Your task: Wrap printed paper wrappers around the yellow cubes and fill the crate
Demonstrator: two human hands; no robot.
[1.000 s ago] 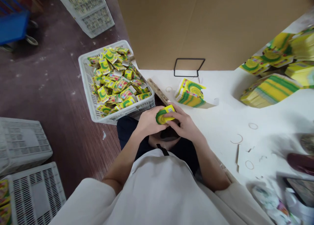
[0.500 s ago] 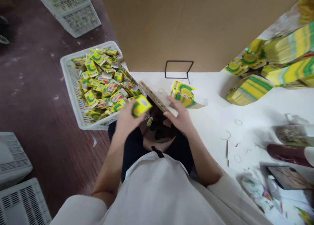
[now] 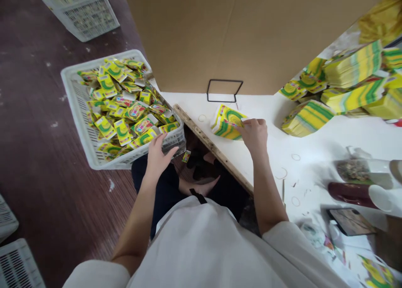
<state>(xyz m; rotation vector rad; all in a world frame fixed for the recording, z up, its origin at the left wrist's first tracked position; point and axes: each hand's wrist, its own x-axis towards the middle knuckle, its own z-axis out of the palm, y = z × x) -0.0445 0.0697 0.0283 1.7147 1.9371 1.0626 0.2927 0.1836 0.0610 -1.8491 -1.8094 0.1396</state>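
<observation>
My left hand [image 3: 157, 156] is over the near right corner of a white plastic basket [image 3: 73, 112], fingers apart, holding nothing. The basket is full of small yellow-green boxes [image 3: 106, 83]. On the white table, my right hand [image 3: 255, 135] pinches the right edge of a small stack of flat yellow-green cartons [image 3: 228, 122]. A black wire frame [image 3: 223, 100] stands just behind that stack, against a large brown cardboard box [image 3: 213, 41].
More stacks of flat cartons [image 3: 307, 117] lie at the right. Nearer are a dark red flask [image 3: 351, 194], a phone [image 3: 351, 221] and rubber bands. The table's wooden edge [image 3: 213, 147] runs diagonally before my legs. Other white crates [image 3: 91, 20] stand on the floor.
The yellow box has left my left hand, which has opened by the basket. My right hand has moved right and closed on the carton stack. The view has shifted slightly.
</observation>
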